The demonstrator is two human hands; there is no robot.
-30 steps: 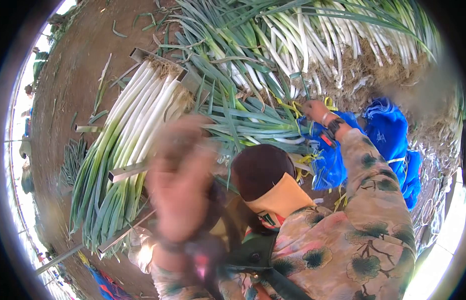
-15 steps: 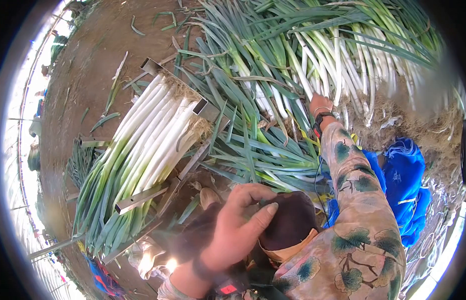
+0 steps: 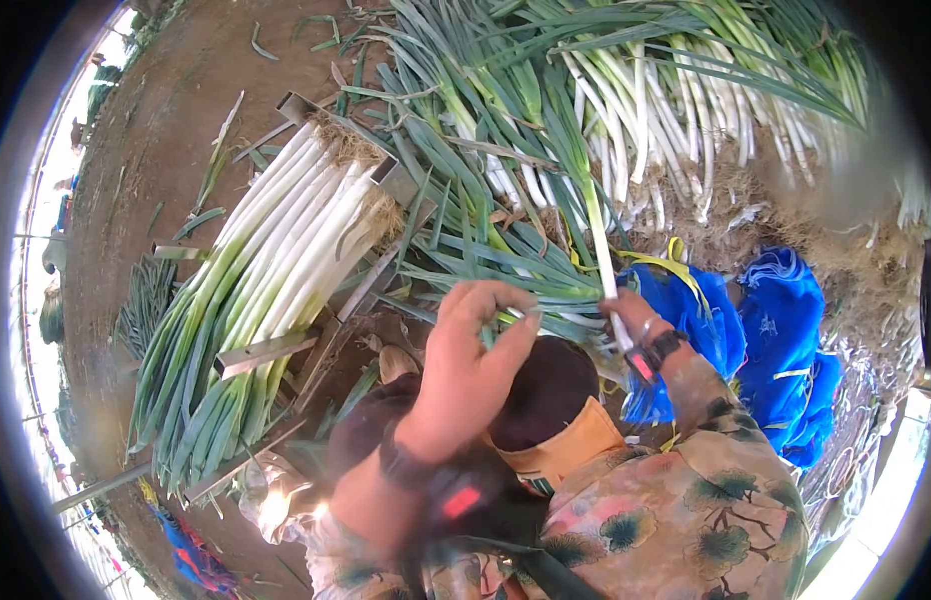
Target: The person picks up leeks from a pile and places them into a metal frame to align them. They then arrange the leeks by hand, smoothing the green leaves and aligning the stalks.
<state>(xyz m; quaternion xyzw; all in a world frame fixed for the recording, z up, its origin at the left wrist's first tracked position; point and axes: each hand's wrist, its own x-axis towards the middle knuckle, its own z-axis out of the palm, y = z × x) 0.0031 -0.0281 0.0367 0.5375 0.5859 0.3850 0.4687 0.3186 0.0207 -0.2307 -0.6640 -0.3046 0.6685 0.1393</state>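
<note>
My right hand [image 3: 634, 318] is closed around the white stalk of a green onion [image 3: 598, 225], whose leaves reach up over the heap. My left hand [image 3: 476, 350] hovers above my lap, its fingers curved and the thumb apart, with nothing held that I can see. To its left, a metal rack [image 3: 266, 354] holds a thick bundle of green onions [image 3: 286, 235], white stalks and roots toward the upper right, leaves toward the lower left. A large heap of green onions [image 3: 676, 115] lies at the top right, near my right hand.
Blue bundled material [image 3: 781, 335] lies right of my right arm, with a yellow strip [image 3: 676, 265] beside it. Loose leaves [image 3: 214, 175] are scattered on the brown ground [image 3: 136, 230]. Red and blue material [image 3: 191, 550] lies at the lower left.
My right hand has drawn back from the heap toward my body, now with a green onion in it. My left hand has moved slightly up, thumb and fingers nearer each other.
</note>
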